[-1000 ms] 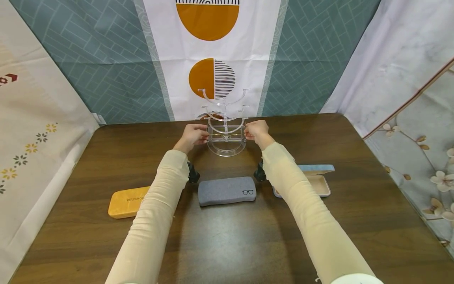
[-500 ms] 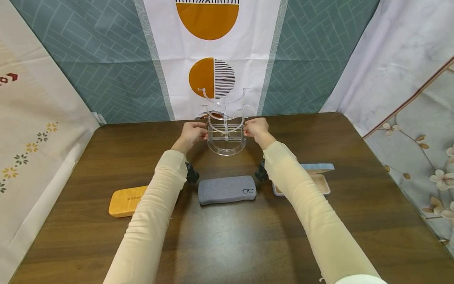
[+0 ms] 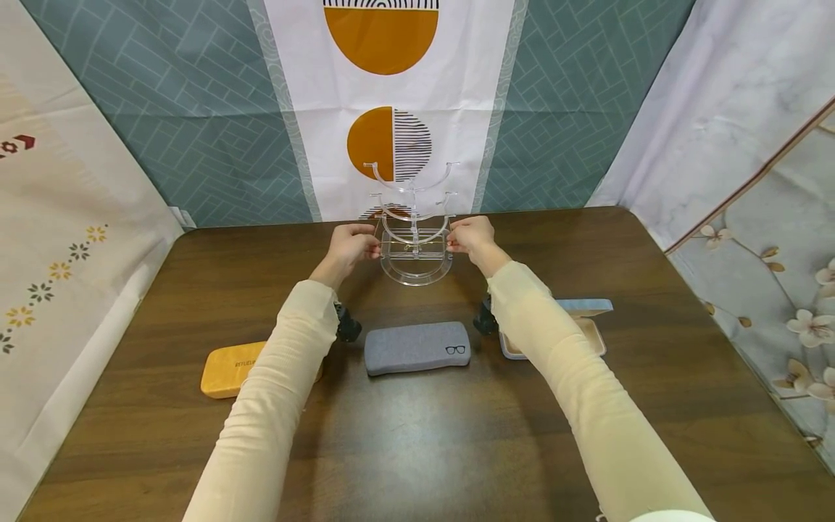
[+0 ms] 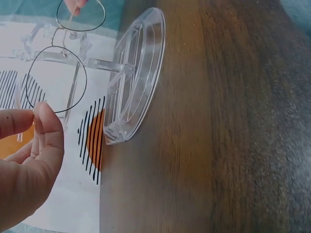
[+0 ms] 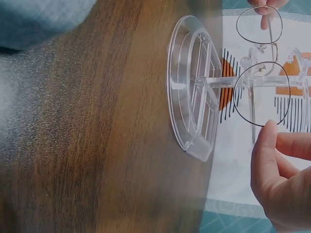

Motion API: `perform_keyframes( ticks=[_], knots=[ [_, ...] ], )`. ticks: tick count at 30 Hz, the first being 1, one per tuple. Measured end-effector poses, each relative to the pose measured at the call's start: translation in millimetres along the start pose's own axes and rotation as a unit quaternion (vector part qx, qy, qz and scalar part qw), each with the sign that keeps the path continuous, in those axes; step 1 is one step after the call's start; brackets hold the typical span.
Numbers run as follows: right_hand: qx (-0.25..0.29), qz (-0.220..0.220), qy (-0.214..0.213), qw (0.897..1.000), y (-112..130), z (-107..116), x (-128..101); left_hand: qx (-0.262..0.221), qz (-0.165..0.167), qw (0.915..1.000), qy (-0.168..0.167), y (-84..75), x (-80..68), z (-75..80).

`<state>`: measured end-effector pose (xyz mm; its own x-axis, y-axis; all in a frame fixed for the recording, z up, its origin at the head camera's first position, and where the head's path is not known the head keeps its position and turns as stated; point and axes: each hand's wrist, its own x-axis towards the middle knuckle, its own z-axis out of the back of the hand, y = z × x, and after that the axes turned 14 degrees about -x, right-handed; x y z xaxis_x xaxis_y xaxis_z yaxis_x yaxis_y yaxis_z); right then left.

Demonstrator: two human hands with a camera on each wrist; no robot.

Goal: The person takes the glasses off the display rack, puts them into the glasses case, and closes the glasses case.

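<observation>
A clear acrylic stand (image 3: 415, 239) with curved tiers rises at the back middle of the brown table (image 3: 417, 435). Thin wire-rimmed glasses (image 4: 56, 80) hang level at its lowest tier, held between both hands. My left hand (image 3: 373, 249) pinches the left end of the frame with thumb and forefinger (image 4: 46, 121). At the other end, my right hand (image 3: 454, 245) pinches the frame the same way, its fingers (image 5: 269, 145) beside a lens (image 5: 261, 92). The stand's round base (image 5: 192, 114) lies just below the glasses.
A grey case (image 3: 417, 348) lies shut in front of the stand. An orange case (image 3: 228, 370) lies shut at the left, partly under my left sleeve. An open blue case (image 3: 587, 325) sits at the right. Patterned cloth hangs behind and on both sides.
Both hands have moved slightly up and away from me with the glasses, staying at the stand's lowest tier. The cases have not moved.
</observation>
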<state>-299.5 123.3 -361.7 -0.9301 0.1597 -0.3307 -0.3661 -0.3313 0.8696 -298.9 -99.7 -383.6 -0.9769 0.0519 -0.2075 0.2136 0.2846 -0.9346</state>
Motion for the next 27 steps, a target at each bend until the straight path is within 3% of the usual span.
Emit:
perform_keyframes(
  ticks=[19,27],
  knots=[
    [-0.025,0.019,0.028,0.999,-1,6,-18,0.007,0.001,0.9999,0.012,-3.2,-19.0,2.1],
    [-0.033,0.032,0.039,0.998,1,10,-27,0.043,0.001,0.9989,0.016,-7.6,-28.5,2.6]
  ],
)
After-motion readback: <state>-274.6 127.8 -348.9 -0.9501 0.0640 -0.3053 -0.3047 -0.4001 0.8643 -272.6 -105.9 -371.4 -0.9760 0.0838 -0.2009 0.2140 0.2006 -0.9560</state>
